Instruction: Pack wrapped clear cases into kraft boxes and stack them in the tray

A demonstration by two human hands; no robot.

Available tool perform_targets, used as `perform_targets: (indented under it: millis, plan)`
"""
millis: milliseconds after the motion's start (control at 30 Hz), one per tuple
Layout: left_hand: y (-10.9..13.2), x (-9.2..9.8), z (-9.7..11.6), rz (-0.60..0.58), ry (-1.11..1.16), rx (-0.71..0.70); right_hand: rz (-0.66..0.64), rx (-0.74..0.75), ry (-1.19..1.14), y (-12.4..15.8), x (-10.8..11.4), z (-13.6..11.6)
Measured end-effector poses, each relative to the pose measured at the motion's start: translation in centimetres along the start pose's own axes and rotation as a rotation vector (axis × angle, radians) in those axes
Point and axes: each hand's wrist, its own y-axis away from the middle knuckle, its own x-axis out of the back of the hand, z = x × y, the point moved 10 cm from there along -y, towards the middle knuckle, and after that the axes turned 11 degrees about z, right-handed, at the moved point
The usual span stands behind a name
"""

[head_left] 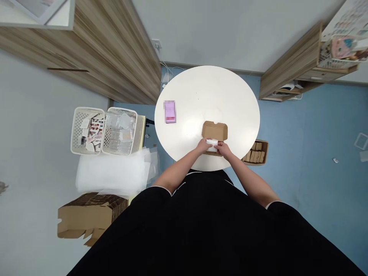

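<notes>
A small brown cardboard box lies at the near part of the white round table, with its lid folded back away from me. A white wrapped bundle is at the box's opening, between my hands. My left hand is closed on the bundle's left end. My right hand grips its right end, over the box's right side. What the white wrapping covers is hidden, and the fingertips are partly out of sight.
A pink-purple phone-like item lies at the table's left. A carton of small boxes stands on the floor at right. To the left are white baskets, a stack of white sheets and flattened cardboard boxes.
</notes>
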Motion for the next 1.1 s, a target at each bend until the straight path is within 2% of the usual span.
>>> perform_targets:
  millis: [100, 200, 367, 500, 600, 667, 767, 833, 900, 933, 1033, 1100]
  plan:
    - [0.2, -1.5, -0.9, 0.046, -0.115, 0.072, 0.081, 0.003, 0.216, -0.2, 1.4, 0.6]
    - [0.5, -1.6, -1.4, 0.101, -0.268, 0.078, 0.077, 0.019, 0.430, -0.5, 1.0, 0.9]
    - [1.1, -1.9, -1.4, 0.120, -0.498, 0.008, 0.123, 0.134, 0.714, -1.2, 0.1, 0.9]
    - [1.5, -2.6, -1.0, 0.110, -0.643, -0.086, 0.162, 0.177, 0.795, -1.2, 0.1, 1.0]
    - [1.9, -2.5, -0.3, 0.086, -0.709, -0.182, 0.189, 0.211, 0.727, -0.8, 1.5, 0.6]
    - [2.0, -1.5, 0.4, 0.086, -0.703, -0.245, 0.279, 0.219, 0.619, -0.7, 4.1, 0.0]
    - [0.8, 2.4, 1.5, 0.186, -0.564, -0.248, 0.475, 0.167, 0.415, -1.4, 9.1, -0.9]
    - [-1.0, 5.5, 2.1, 0.296, -0.401, -0.177, 0.503, 0.083, 0.236, -2.9, 10.9, -1.2]
    - [-3.1, 7.0, 2.1, 0.304, -0.257, -0.059, 0.411, -0.011, 0.062, -4.8, 10.7, -1.5]
    - [-4.2, 6.8, 2.0, 0.251, -0.197, -0.001, 0.343, -0.056, -0.006, -5.7, 10.0, -1.8]
    - [-5.8, 4.5, 2.2, 0.051, -0.031, 0.106, 0.169, -0.141, -0.134, -7.2, 7.5, -2.7]
    - [-5.6, 3.4, 2.6, -0.001, 0.052, 0.116, 0.106, -0.136, -0.168, -7.3, 6.3, -3.3]
